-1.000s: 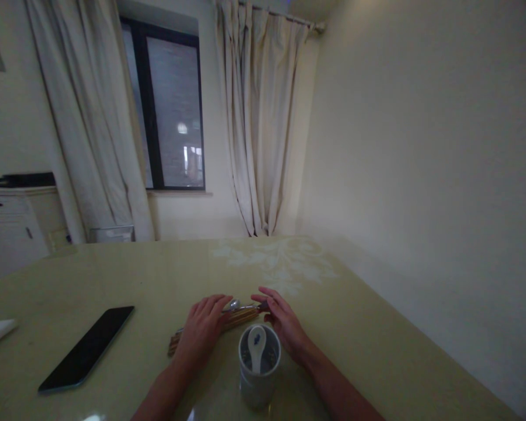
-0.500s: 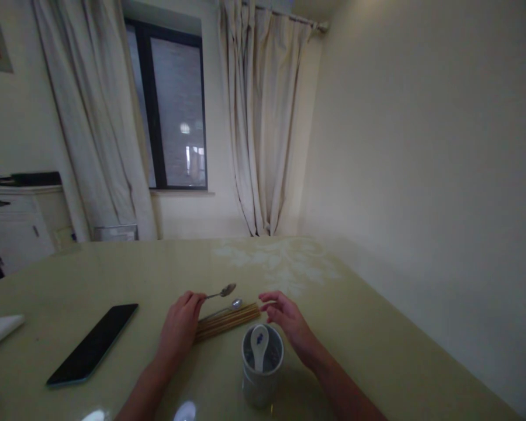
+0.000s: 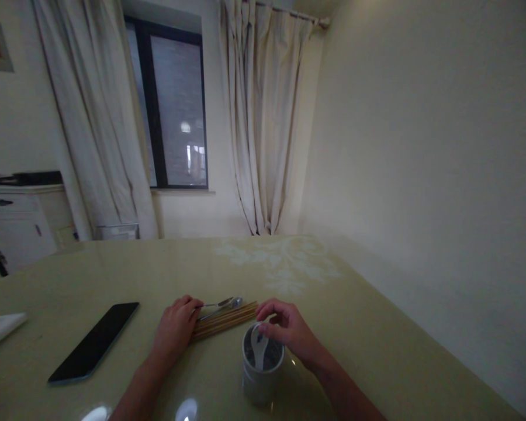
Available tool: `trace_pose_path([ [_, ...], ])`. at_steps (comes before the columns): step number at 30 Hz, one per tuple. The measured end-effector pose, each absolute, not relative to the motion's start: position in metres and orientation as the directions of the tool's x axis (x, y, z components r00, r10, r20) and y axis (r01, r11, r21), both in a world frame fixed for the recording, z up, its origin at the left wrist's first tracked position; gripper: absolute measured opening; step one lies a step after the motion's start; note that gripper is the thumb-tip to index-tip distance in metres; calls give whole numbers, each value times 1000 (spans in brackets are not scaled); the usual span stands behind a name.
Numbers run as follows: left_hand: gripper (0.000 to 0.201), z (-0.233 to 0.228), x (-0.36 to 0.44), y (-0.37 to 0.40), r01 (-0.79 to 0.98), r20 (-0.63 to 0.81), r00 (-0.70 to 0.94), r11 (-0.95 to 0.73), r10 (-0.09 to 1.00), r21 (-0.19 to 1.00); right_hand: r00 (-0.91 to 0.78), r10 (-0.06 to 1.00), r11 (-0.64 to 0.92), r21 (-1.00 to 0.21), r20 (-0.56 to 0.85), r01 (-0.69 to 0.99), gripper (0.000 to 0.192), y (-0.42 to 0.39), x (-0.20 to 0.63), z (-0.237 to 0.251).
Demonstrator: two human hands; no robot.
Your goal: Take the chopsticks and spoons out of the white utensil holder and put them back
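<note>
My left hand (image 3: 177, 321) is closed on the handle of a metal spoon (image 3: 223, 303), low over the table. A second metal spoon (image 3: 235, 302) lies beside it, partly covered. Just below them is a bundle of wooden chopsticks (image 3: 225, 323), its near left end close to my left hand. A grey-white cup (image 3: 263, 383) stands upright to the right, with a white ceramic soup spoon (image 3: 259, 352) leaning in it, its blue-marked bowl upward. My right hand (image 3: 287, 327) is at the cup's rim, thumb and finger pinching the upper end of the soup spoon.
A black tablet-like slab (image 3: 94, 342) lies on the glossy table (image 3: 158, 269) at the left. Farther left is a white object (image 3: 2, 330) at the frame edge. The wall (image 3: 421, 204) runs along the table's right side; a curtained window (image 3: 179, 111) is behind.
My left hand has lowered the metal spoon toward the table, beside the other one. My right hand has moved from beyond the cup onto the ceramic soup spoon, its fingers closing.
</note>
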State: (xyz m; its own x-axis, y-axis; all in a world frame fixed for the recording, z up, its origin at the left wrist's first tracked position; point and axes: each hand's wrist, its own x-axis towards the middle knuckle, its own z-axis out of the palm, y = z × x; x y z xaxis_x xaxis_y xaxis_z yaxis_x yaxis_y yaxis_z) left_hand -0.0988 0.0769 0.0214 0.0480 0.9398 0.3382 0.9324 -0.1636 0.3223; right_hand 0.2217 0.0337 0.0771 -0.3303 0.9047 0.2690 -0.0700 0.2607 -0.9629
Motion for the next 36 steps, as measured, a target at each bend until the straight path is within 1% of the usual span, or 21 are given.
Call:
trace_pose_path([
  [5,32,10,-104,83,858,331,8,-176,944,482,-324,892,300,-949,315,-96,18,32,221,79],
  [8,34,6,-106,86,831,324,4,-184,946,525,-311,883,334,-936,352,-110,15,32,220,79],
  [11,34,6,-109,87,813,311,9,-188,950,551,-313,879,345,-933,359,-102,16,31,220,81],
  [14,33,6,-111,89,796,297,4,-183,955,577,-302,895,309,-945,328,-110,19,30,219,83],
  [17,34,6,-111,90,783,280,5,-178,960,596,-259,933,214,-964,249,-156,25,30,217,83],
  [20,34,6,-109,90,790,263,1,-162,965,591,-147,964,176,-948,220,-264,31,33,216,81],
  [23,32,6,-108,89,811,245,-16,-131,969,570,57,973,228,-898,223,-375,34,40,220,78],
  [25,30,7,-108,89,823,241,-19,-121,970,554,177,964,254,-878,197,-406,36,47,226,74],
  [27,31,9,-106,89,830,269,-25,-130,963,543,252,956,249,-876,153,-414,38,54,232,67],
  [29,33,15,-100,87,824,358,-43,-169,933,540,284,953,219,-883,103,-416,40,61,237,58],
  [32,40,26,-75,78,754,517,-41,-313,855,577,278,958,180,-901,70,-394,40,67,233,44],
  [34,45,32,-50,68,655,529,-3,-398,849,642,251,966,154,-918,62,-365,39,70,224,36],
  [36,44,34,-25,59,571,478,83,-435,874,696,221,974,124,-927,46,-355,40,70,213,29],
])
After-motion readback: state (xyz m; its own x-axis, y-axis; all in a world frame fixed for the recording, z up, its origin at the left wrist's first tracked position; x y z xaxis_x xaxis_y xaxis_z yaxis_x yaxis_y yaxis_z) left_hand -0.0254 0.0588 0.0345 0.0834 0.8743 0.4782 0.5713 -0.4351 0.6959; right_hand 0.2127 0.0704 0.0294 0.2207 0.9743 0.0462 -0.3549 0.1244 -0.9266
